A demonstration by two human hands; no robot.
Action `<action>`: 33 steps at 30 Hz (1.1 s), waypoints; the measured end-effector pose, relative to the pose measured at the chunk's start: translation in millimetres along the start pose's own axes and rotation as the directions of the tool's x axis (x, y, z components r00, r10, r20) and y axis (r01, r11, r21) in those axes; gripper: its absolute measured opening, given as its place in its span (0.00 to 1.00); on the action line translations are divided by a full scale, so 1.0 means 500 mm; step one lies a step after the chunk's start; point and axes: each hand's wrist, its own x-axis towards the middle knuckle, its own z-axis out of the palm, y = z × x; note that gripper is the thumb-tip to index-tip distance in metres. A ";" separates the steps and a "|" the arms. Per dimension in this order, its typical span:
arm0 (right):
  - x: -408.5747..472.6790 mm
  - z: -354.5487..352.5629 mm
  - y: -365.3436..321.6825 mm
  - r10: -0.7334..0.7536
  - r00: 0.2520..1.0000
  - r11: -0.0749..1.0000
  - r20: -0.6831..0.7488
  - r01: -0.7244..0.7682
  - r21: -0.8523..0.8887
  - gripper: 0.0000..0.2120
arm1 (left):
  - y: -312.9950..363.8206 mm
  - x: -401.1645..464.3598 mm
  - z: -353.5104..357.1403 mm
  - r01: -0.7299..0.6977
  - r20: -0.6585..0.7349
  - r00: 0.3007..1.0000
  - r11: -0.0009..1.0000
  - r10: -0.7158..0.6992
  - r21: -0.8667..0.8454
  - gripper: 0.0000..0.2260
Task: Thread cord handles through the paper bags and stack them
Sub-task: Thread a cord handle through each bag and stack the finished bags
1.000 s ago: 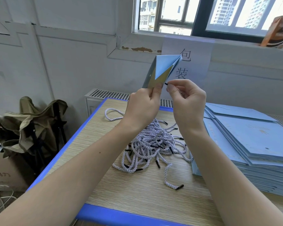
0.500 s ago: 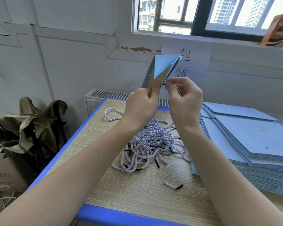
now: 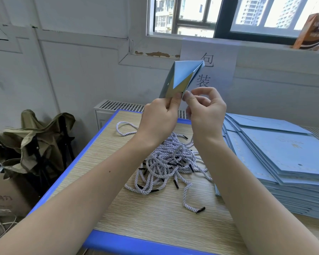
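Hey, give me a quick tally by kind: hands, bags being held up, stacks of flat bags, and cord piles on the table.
Hands: 2, left hand and right hand
Held paper bag: 1
Stack of flat blue bags: 1
Pile of cord handles: 1
Total: 5

Matt paper bag [image 3: 182,74], twisted cords [image 3: 166,162], woodgrain table [image 3: 155,214]
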 end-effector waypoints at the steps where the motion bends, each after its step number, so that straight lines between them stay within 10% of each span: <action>1: 0.000 -0.002 -0.001 -0.001 1.000 1.000 0.011 0.001 -0.011 0.06 | -0.001 -0.001 0.001 -0.005 -0.002 1.000 1.000 0.005 -0.003 0.25; 16: -0.004 -0.014 -0.022 -0.136 0.981 0.962 0.138 0.164 -0.220 0.11 | -0.013 -0.001 0.002 -0.258 -0.225 0.946 0.963 0.235 -0.080 0.08; 33: -0.014 -0.010 -0.022 -0.157 0.953 0.953 0.258 0.215 -0.215 0.11 | -0.017 0.010 0.000 -0.209 -0.354 0.929 0.945 0.111 -0.252 0.07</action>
